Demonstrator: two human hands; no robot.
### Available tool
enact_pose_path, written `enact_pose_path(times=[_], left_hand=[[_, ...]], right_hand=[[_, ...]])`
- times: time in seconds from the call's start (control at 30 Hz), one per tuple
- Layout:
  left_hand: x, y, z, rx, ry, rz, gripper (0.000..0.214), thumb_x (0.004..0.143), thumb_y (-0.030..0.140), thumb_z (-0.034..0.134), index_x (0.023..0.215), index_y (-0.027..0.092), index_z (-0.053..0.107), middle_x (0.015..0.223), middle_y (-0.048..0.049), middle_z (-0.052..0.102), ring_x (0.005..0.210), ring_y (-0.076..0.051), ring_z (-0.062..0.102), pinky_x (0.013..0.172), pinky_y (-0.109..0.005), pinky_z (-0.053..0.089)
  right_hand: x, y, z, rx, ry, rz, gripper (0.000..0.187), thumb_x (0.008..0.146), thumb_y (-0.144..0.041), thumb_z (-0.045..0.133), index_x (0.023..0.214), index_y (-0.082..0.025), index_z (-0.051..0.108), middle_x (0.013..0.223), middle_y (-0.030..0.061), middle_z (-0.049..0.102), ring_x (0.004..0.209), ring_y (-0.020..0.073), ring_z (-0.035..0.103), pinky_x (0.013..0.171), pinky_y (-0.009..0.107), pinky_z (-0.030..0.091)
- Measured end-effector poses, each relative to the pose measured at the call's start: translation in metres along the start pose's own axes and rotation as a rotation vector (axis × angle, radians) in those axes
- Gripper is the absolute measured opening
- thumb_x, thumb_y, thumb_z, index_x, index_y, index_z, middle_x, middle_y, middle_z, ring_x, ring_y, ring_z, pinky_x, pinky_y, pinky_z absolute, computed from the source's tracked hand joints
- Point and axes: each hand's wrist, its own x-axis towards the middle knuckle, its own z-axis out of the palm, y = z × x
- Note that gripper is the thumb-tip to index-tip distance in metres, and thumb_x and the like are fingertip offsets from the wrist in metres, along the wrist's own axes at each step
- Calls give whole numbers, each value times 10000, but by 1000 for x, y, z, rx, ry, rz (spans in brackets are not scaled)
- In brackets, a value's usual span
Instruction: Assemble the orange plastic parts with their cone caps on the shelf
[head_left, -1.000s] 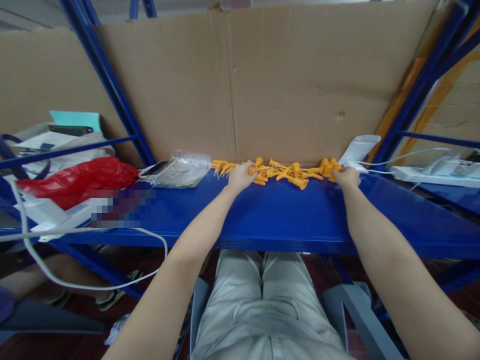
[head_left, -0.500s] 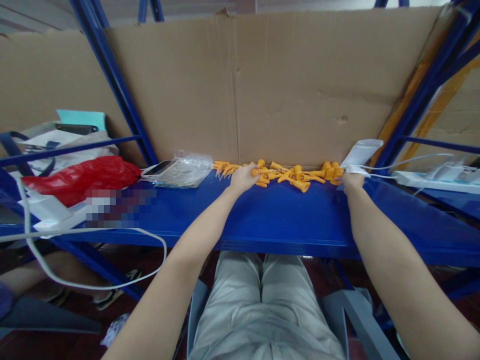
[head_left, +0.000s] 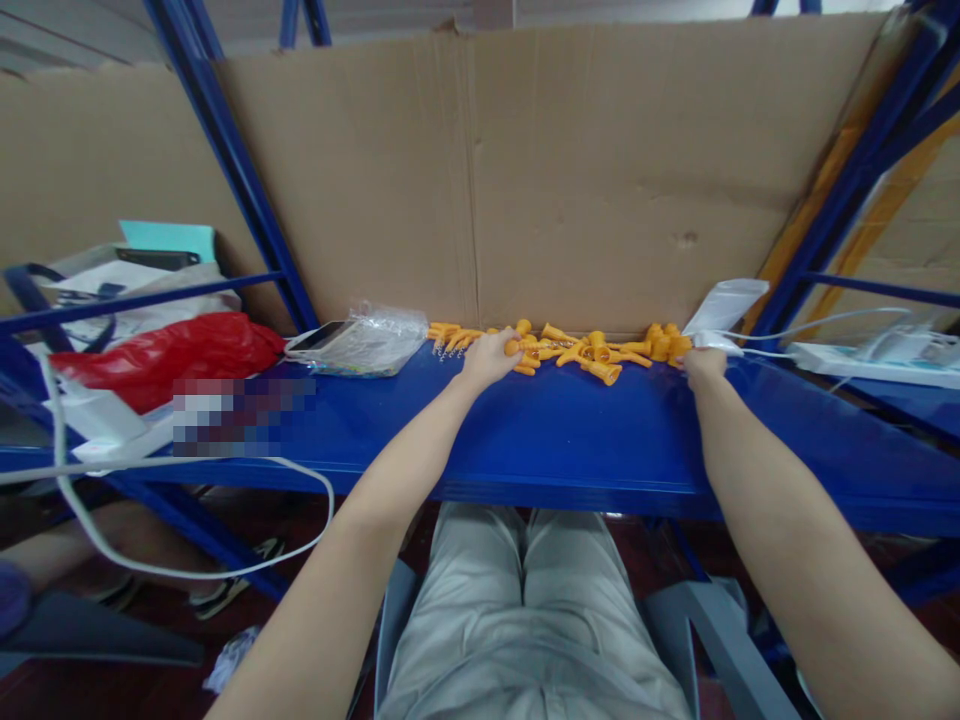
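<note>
My left hand point(head_left: 489, 357) is closed on an orange corkscrew point(head_left: 513, 348), whose metal spiral points right over the pile. Around it, a row of orange plastic pieces point(head_left: 600, 370) lies along the back of the blue shelf, several of them hollow and cup-like. Left of that hand lie more orange corkscrews point(head_left: 448, 338) with silver spirals showing. My right hand point(head_left: 705, 364) is at the row's right end, fingers bent against a cluster of upright orange cup-like pieces point(head_left: 660, 343). What its fingertips hold, if anything, is hidden.
A clear plastic bag point(head_left: 386, 340) and a phone point(head_left: 322, 336) lie left of the row. Farther left are a red plastic bag point(head_left: 172, 355) and a white cable point(head_left: 330, 500). Cardboard point(head_left: 585, 180) stands behind. A white power strip point(head_left: 877, 362) is at the right.
My left hand keeps its place, and the corkscrew's spiral now shows more plainly, pointing right. My right hand has hardly moved at the right-hand cluster.
</note>
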Motion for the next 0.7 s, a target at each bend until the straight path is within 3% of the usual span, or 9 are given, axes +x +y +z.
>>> enact_pose_path(times=[0.07, 0.17, 0.27, 0.37, 0.5, 0.63, 0.7], left_hand=[[0, 0, 1, -4, -5, 1, 341, 863, 311, 653, 1189, 231, 716, 1028, -77, 767, 1045, -271, 706, 905, -350, 538], [1, -2, 2, -21, -21, 10, 344, 866, 276, 649, 1201, 226, 713, 1073, -82, 765, 1070, -276, 700, 943, -367, 530], [3, -4, 4, -60, -21, 72, 353, 878, 192, 619, 1220, 232, 698, 1194, -71, 736, 1153, -246, 666, 997, -348, 507], [5, -5, 5, -88, 0, 131, 373, 886, 125, 582, 1232, 221, 682, 1265, -74, 704, 1203, -217, 635, 1033, -333, 487], [6, -5, 6, -102, 34, 200, 381, 902, 100, 561, 1255, 202, 661, 1290, -85, 682, 1212, -199, 625, 1054, -328, 472], [5, -3, 8, -116, 33, 298, 374, 921, 115, 552, 1272, 202, 648, 1303, -94, 662, 1212, -195, 620, 1054, -335, 475], [4, -2, 9, -106, 30, 326, 397, 927, 114, 533, 1296, 222, 632, 1327, -93, 640, 1223, -201, 612, 1045, -355, 487]], right_hand=[[-7, -6, -7, 52, 5, 259, 176, 770, -170, 634, 938, -156, 685, 784, 105, 647, 789, 287, 657, 623, 376, 509], [-16, -21, -20, 67, 40, 274, 202, 799, -128, 613, 991, -140, 676, 890, 169, 662, 925, 294, 644, 769, 376, 487], [-22, -43, -28, 81, 121, 145, 288, 838, -105, 529, 1097, -146, 647, 1013, 175, 685, 1017, 287, 633, 877, 378, 464], [-32, -72, -26, 179, 31, -124, 179, 852, -156, 523, 960, -153, 666, 973, 145, 703, 967, 269, 647, 858, 374, 480], [-64, -109, -12, 296, -307, -415, 134, 852, -244, 597, 806, -166, 697, 827, 76, 710, 789, 204, 631, 746, 309, 476], [-104, -133, -1, 361, -705, -547, 231, 801, -384, 721, 692, -180, 727, 598, -9, 613, 590, 148, 534, 585, 267, 393], [-118, -139, 1, 389, -840, -594, 272, 779, -431, 750, 667, -183, 735, 560, -24, 571, 573, 130, 511, 555, 257, 359]])
